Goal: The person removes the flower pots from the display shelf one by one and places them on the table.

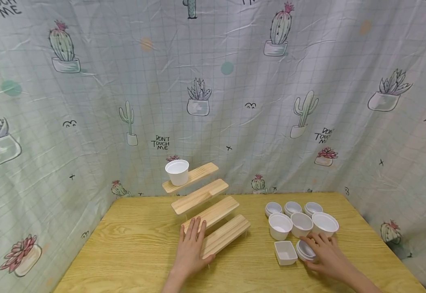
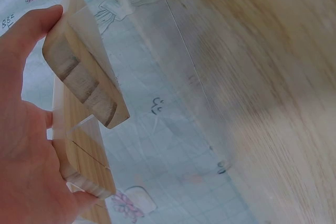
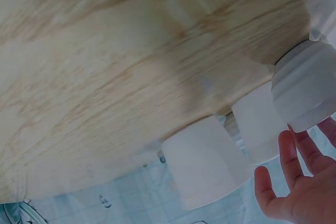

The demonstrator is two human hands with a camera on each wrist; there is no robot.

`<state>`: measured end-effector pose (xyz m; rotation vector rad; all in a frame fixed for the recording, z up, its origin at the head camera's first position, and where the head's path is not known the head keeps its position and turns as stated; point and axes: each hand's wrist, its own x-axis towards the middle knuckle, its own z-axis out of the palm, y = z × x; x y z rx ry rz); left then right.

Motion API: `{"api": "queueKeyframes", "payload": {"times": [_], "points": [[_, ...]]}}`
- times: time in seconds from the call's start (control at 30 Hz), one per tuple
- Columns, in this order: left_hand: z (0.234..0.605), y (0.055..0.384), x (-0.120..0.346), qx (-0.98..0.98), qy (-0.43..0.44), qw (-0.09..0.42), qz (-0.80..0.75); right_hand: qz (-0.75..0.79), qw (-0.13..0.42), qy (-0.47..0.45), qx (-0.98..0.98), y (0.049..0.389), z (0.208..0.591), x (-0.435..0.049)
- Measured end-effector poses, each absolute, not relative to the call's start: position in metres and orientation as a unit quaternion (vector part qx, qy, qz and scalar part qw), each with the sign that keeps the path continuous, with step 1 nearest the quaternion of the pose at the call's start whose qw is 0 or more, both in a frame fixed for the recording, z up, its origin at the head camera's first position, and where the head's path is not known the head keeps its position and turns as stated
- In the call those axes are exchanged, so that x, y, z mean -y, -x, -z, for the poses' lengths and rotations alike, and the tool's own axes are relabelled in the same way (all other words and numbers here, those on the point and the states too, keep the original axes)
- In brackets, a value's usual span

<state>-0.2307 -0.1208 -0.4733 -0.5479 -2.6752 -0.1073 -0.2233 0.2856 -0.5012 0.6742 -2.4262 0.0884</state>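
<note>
A four-step wooden display stand [image 1: 223, 236] with pale planks is near the middle of the table. My left hand [image 1: 191, 250] rests on the left ends of its lower planks, fingers extended and thumb against the lowest plank's end [image 2: 86, 85]. On the top plank sits a round white pot [image 1: 178, 175]. My right hand [image 1: 326, 256] holds a small ribbed round white pot [image 1: 304, 250] by its rim, at the front of the pot group. The same ribbed pot [image 3: 310, 85] shows beside the fingers in the right wrist view. A square white pot [image 1: 285, 254] stands just left of it.
Behind my right hand stand three taller white pots [image 1: 280, 228] in a row. Three low ribbed pots [image 1: 293, 208] stand behind those. A cactus-print curtain [image 1: 227, 101] hangs around the wood-grain table [image 1: 132, 244].
</note>
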Motion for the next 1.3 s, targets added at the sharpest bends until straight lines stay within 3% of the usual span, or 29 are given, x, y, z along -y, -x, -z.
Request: {"api": "queueKeyframes", "payload": {"times": [0.4,0.6,1.1,1.3], "points": [[0.471,0.229,0.12,0.959,0.194,0.202,0.036,-0.044,0.312,-0.246,0.916,0.227,0.504,-0.287],[0.471,0.229,0.121,0.962,0.19,0.192,0.037,-0.054,0.342,-0.267,0.899,0.228,0.499,-0.287],[0.471,0.228,0.12,0.95,0.201,0.234,0.043,-0.109,0.348,-0.3,0.881,0.234,0.45,-0.244],[0.47,0.227,0.12,0.957,0.197,0.21,0.043,-0.136,0.351,-0.324,0.868,0.246,0.428,-0.222]]}}
